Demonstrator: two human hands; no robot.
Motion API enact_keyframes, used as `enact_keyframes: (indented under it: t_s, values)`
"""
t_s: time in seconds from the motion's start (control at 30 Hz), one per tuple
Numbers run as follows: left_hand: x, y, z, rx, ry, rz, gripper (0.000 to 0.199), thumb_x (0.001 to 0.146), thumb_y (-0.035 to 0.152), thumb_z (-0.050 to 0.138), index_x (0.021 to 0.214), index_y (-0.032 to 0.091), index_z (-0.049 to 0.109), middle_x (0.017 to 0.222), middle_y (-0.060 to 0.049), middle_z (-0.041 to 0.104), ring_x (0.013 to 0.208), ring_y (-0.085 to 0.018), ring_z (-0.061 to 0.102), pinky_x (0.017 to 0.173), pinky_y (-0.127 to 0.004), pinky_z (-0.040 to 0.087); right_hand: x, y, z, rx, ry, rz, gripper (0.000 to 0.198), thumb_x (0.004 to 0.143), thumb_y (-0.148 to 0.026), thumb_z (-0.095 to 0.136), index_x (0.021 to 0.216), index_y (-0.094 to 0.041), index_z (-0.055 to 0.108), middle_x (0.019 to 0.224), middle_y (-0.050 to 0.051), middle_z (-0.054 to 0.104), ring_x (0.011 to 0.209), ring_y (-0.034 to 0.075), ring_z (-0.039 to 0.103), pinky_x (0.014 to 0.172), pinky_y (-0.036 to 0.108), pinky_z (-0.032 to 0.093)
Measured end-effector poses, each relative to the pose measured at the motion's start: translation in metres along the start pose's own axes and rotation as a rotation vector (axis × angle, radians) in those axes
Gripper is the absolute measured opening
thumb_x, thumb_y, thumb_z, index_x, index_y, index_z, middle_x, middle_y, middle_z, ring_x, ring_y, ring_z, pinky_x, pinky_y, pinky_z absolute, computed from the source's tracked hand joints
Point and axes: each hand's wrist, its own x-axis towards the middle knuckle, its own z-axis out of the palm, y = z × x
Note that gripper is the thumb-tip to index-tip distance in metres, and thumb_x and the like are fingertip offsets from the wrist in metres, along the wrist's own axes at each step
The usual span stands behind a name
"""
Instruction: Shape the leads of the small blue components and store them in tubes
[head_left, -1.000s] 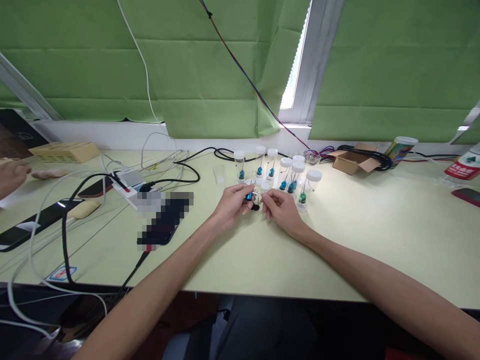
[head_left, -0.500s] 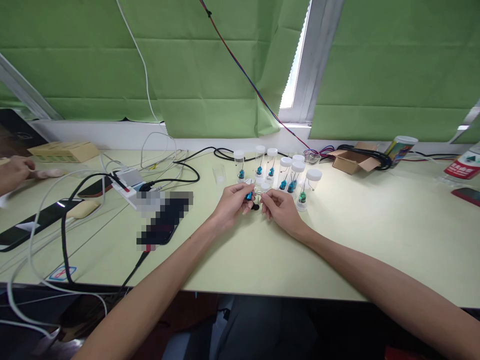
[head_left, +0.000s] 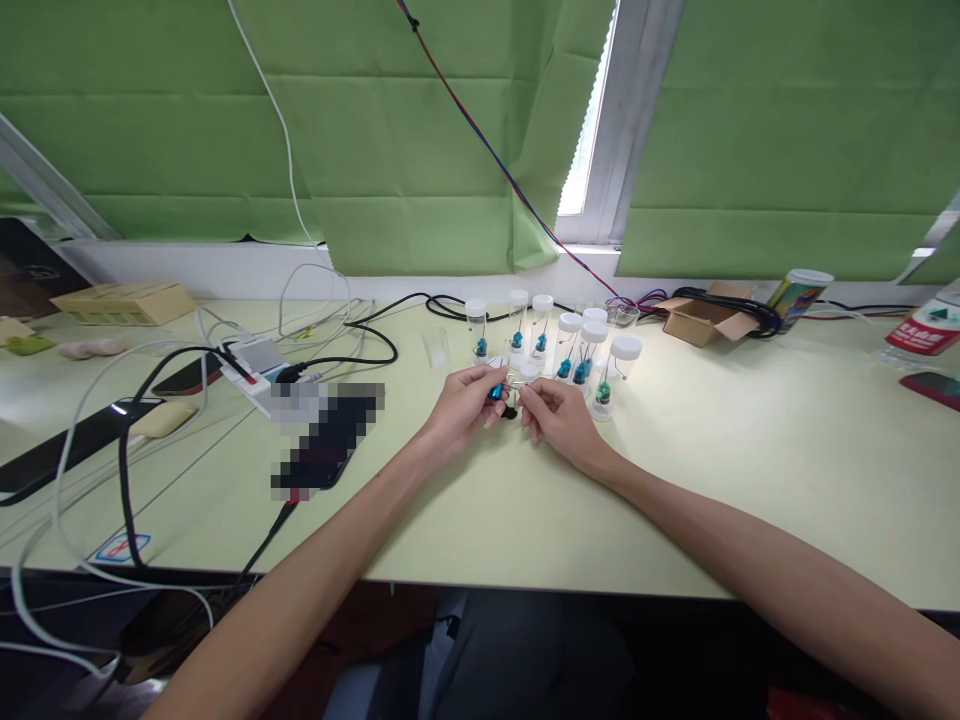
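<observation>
My left hand [head_left: 466, 408] is closed, its thumb and fingers pinching a small shiny blue cylinder-like part [head_left: 496, 391]. Facing it, my right hand [head_left: 561, 418] pinches a thin bent metal wire [head_left: 517, 380] that runs across the gap between my hands. A small black round piece [head_left: 510, 412] shows just below the wire; whether it is joined to it I cannot tell. Behind my hands stand several clear tubes with white caps, among them one with a green part inside [head_left: 604, 392] and another with a blue part [head_left: 481, 345]. A white cap [head_left: 529, 371] sits close behind my fingertips.
An open clear cup [head_left: 435, 347] stands left of the tubes. At left lie a phone with a cable [head_left: 330, 440], a white power strip [head_left: 262, 372] and tangled cables. A cardboard box [head_left: 705, 318], a can [head_left: 801, 300] and a labelled bottle [head_left: 926, 330] are at right.
Another person's hand at the far left has gone out of view. My hands keep nearly the same grip and place; the view has shifted very slightly.
</observation>
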Motion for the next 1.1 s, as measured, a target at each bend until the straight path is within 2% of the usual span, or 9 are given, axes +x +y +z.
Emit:
enact_keyframes:
  t_s: [0.23, 0.67, 1.1]
  values:
    - [-0.0015, 0.0011, 0.0003, -0.004, 0.004, -0.004, 0.033, 0.073, 0.040, 0.080, 0.067, 0.014, 0.061, 0.068, -0.001, 0.058, 0.045, -0.005, 0.047, 0.040, -0.021, 0.033, 0.0003, 0.0014, 0.0002, 0.025, -0.016, -0.010, 0.041, 0.092, -0.055, 0.058, 0.072, -0.020, 0.058, 0.059, -0.002, 0.059, 0.044, 0.010, 0.050, 0.045, 0.025, 0.042]
    - [-0.0022, 0.0015, 0.0011, 0.005, -0.003, -0.001, 0.033, 0.073, 0.040, 0.079, 0.066, 0.014, 0.060, 0.066, -0.001, 0.057, 0.046, -0.005, 0.047, 0.040, -0.020, 0.033, -0.0008, -0.0041, 0.0011, 0.011, -0.022, 0.014, 0.046, 0.089, -0.063, 0.057, 0.071, -0.021, 0.057, 0.058, -0.002, 0.059, 0.043, 0.011, 0.049, 0.045, 0.026, 0.041]
    - [-0.0031, 0.0014, 0.0009, 0.009, -0.014, 0.012, 0.032, 0.074, 0.039, 0.079, 0.066, 0.014, 0.060, 0.067, -0.001, 0.057, 0.046, -0.005, 0.047, 0.041, -0.021, 0.032, -0.0005, -0.0017, 0.0011, 0.013, -0.022, 0.014, 0.044, 0.090, -0.061, 0.057, 0.071, -0.021, 0.057, 0.058, -0.002, 0.059, 0.044, 0.011, 0.050, 0.045, 0.026, 0.042]
